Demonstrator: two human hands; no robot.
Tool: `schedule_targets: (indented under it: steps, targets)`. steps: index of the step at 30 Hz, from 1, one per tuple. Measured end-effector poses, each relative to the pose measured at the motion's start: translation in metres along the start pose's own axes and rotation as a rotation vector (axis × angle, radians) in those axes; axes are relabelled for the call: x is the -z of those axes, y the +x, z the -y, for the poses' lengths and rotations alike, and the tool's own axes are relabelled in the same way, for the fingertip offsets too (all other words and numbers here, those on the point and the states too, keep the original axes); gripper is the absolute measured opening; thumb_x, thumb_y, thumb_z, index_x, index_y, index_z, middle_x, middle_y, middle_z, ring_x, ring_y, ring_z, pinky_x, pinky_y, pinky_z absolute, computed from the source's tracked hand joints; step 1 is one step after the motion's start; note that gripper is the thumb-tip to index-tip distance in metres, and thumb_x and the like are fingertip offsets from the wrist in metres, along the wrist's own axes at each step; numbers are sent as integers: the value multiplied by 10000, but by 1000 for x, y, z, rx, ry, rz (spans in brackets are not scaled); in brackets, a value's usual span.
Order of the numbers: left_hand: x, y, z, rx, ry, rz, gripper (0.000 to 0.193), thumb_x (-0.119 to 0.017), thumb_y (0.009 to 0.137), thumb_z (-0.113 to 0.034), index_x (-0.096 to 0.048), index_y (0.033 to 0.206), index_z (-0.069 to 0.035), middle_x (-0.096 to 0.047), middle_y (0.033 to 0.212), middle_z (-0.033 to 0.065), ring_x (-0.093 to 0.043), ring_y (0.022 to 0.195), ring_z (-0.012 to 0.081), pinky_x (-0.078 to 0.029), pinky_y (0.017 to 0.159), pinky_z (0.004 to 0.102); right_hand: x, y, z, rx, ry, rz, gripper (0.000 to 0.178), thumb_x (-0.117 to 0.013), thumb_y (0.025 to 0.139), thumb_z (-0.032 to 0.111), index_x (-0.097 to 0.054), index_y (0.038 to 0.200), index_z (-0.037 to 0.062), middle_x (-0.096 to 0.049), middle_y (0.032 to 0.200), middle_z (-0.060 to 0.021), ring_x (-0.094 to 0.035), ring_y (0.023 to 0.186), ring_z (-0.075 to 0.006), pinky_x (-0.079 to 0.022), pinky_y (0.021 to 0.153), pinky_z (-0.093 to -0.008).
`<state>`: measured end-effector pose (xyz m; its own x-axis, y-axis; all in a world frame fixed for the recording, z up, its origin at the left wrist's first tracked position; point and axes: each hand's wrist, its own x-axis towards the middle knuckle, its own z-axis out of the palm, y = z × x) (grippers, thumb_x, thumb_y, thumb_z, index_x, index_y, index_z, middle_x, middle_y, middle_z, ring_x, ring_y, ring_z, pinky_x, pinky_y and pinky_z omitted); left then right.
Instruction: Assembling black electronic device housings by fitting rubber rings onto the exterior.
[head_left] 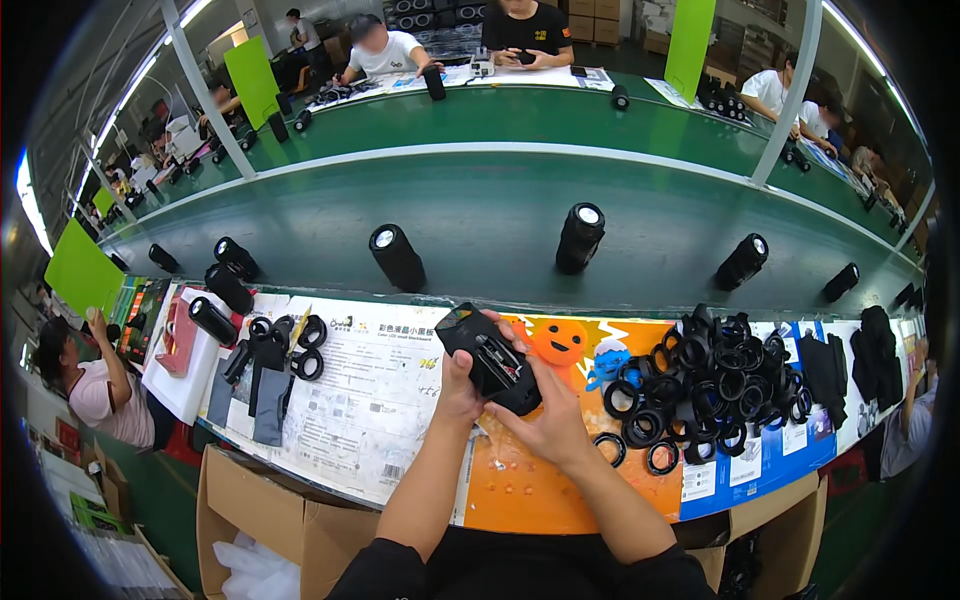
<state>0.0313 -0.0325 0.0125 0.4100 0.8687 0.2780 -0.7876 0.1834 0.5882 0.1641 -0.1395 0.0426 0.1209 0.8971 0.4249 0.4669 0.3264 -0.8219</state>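
Note:
Both hands hold a black cylindrical speaker housing point(492, 362) above the worktable, tilted, with a long opening in its side facing up. Inside that opening show narrow black parts and a little red; finer detail is too small to make out. My left hand point(460, 392) grips its lower left side, thumb up along the edge. My right hand point(550, 415) wraps its right side, fingers over the far top edge. Below lies an orange printed sheet point(530, 490). To the right is a large heap of black rings point(700, 385), with two loose rings near my right forearm.
Black cylindrical speakers point(397, 258) stand along the green conveyor point(480, 215) beyond the table. At left lie black rings and grey strips point(270, 405), beside a red fixture point(177, 338). Black fabric pieces point(823, 378) lie far right. Cardboard boxes point(255, 510) stand below; several people work around.

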Motion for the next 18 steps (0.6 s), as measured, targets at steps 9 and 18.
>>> schedule_targets:
  steps: [9,18]
  targets:
    - [-8,-2,-1,15,44,20,763,-963,876,-434,-567,1392,-35,-698,1200,137,-749,1135,295,-632,1036,443,0,-1,-3,-26,38,-5,849,-990,854,287,-575,1495,-85,-716,1330,-283,-741,1218,-412,-596,1038,-453]
    - [-18,-5,-3,6,65,-16,672,-937,898,-352,-591,1375,-30,-714,1203,139,-752,1121,281,-631,1029,435,-3,-5,-11,20,-10,-19,893,-988,836,221,-545,1548,-85,-730,1334,-262,-767,1213,-365,-609,1024,-419]
